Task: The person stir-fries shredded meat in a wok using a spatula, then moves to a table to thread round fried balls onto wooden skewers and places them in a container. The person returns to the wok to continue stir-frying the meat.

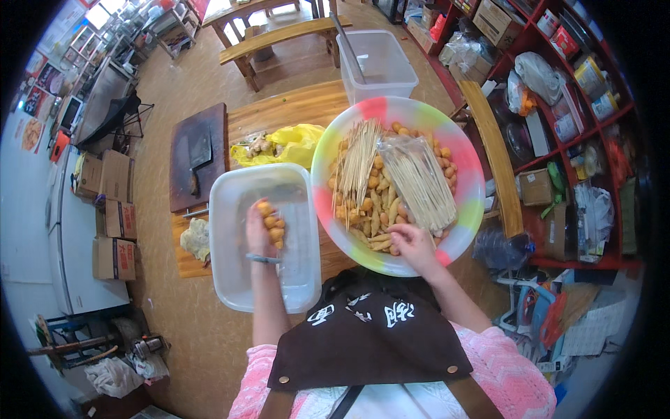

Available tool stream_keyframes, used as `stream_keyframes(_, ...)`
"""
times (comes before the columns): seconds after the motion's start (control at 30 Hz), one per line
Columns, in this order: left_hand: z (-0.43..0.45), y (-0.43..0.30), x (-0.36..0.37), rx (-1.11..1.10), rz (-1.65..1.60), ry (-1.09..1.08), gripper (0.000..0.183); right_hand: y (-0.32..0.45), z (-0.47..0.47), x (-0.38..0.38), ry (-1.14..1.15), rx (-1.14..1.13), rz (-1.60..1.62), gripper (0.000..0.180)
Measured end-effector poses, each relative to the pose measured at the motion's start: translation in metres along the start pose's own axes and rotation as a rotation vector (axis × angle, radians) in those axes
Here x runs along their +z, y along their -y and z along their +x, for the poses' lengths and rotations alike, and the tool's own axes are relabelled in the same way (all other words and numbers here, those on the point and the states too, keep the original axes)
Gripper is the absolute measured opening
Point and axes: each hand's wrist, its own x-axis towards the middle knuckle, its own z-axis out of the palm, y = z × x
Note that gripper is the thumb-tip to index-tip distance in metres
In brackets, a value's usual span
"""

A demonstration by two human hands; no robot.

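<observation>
My left hand [257, 230] is inside the translucent plastic tub [225, 283], beside several skewers of orange-brown balls [273, 225]; whether its fingers grip them is hard to tell. My right hand [413, 243] reaches over the near rim of the large multicolored basin [471, 209], its fingers bent at the brown balls and elongated fried pieces [378, 238]. What its fingertips hold, if anything, is unclear. In the basin, loose bamboo skewers [358, 162] lie at the left, and a clear plastic bag of bamboo skewers [419, 183] lies at the right, both on top of the food.
Left of the yellow plastic bag [301, 144] with ginger root [260, 146], a cleaver [200, 152] rests on a dark cutting board [180, 131]. A tall translucent bin [387, 57] stands behind the basin. A wooden bench [492, 152] and red shelves [544, 152] are at the right.
</observation>
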Motion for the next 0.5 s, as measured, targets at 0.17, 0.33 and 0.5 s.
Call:
stream_keyframes(0.17,0.041,0.018,-0.126,0.089,0.573,-0.313,0.024,-0.020,0.019,-0.031,-0.097,0.056,-0.172,0.015)
stream_keyframes(0.33,0.041,0.041,-0.133,0.297,1.313,-0.522,0.027,-0.038,0.066,0.006,-0.096,0.013,-0.220,0.018)
stream_keyframes(0.5,0.023,0.023,-0.056,0.647,1.027,-0.246,0.024,-0.051,0.121,0.050,-0.147,0.076,-0.310,0.022)
